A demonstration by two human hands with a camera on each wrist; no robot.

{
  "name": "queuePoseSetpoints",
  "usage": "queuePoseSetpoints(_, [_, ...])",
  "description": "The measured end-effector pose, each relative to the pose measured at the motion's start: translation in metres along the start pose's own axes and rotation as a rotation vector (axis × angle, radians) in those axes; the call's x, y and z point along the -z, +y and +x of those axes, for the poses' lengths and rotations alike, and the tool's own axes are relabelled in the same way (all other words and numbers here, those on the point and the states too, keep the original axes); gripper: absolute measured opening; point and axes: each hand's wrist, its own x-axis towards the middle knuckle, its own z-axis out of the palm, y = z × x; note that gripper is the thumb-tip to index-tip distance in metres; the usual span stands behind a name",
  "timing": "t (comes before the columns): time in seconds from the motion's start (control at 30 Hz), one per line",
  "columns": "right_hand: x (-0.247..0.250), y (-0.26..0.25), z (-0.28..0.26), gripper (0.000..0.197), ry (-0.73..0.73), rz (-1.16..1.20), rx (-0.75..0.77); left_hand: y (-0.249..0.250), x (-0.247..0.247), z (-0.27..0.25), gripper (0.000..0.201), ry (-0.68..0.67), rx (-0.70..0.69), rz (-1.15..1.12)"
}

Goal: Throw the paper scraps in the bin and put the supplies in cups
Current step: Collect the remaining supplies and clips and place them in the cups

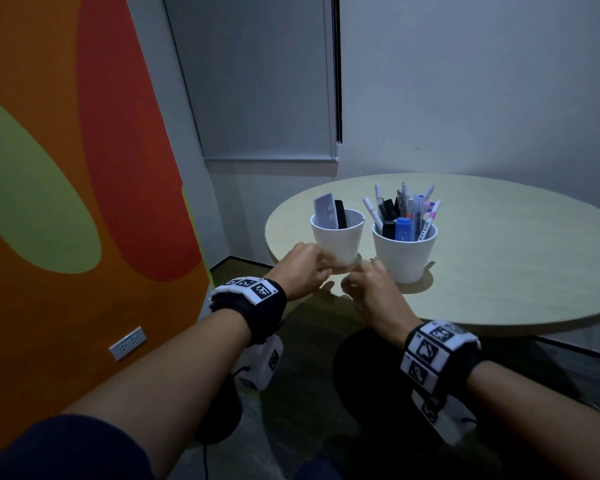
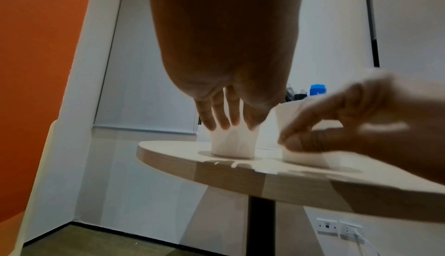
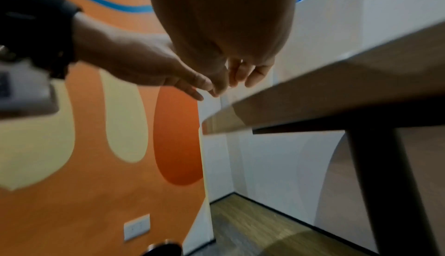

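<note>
head view: left hand (image 1: 305,268) rests relaxed fingers on the near cup (image 1: 338,237), steadying it; right hand (image 1: 371,285) hovers loosely curled, holding nothing.

Your head view looks forward and down from above both forearms onto the round table (image 1: 499,265), near its left edge. Your left wrist view sits below table height, facing up along the palm toward the left cup (image 2: 232,144). Your right wrist view sits lower, facing left under the table rim (image 3: 313,96). All three share that table edge.
</note>
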Motion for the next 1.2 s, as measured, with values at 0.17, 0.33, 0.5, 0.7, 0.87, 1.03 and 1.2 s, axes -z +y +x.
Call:
queuePoseSetpoints(0.17, [0.035, -0.012, 0.071, 0.014, 0.221, 0.241, -0.128, 0.008, 0.026, 0.014, 0.036, 0.26, -0.063, 0.081])
queuePoseSetpoints(0.33, [0.03, -0.002, 0.122, 0.016, 0.205, 0.178, -0.207, 0.009, 0.03, 0.018, 0.053, 0.041, 0.023, 0.163])
queuePoseSetpoints(0.5, [0.021, 0.005, 0.126, 0.018, 0.069, 0.096, -0.278, -0.005, 0.028, 0.018, 0.069, -0.065, 0.038, 0.138])
queuePoseSetpoints(0.7, [0.02, -0.036, 0.111, 0.03, 0.212, 0.175, -0.153, -0.045, 0.042, 0.007, 0.078, 0.089, 0.086, 0.071])
queuePoseSetpoints(0.87, [-0.049, -0.088, 0.102, 0.022, -0.027, 0.31, -0.032, -0.103, 0.037, -0.023, 0.074, 0.15, 0.176, 0.068])
queuePoseSetpoints(1.03, [-0.165, -0.111, 0.088, 0.023, -0.266, 0.392, -0.13, -0.186, -0.01, -0.075, 0.072, 0.049, 0.336, 0.124])
queuePoseSetpoints(1.2, [-0.315, -0.085, 0.038, 0.013, -0.673, 0.354, -0.244, -0.283, -0.12, -0.147, 0.063, -0.1, 0.544, 0.017])
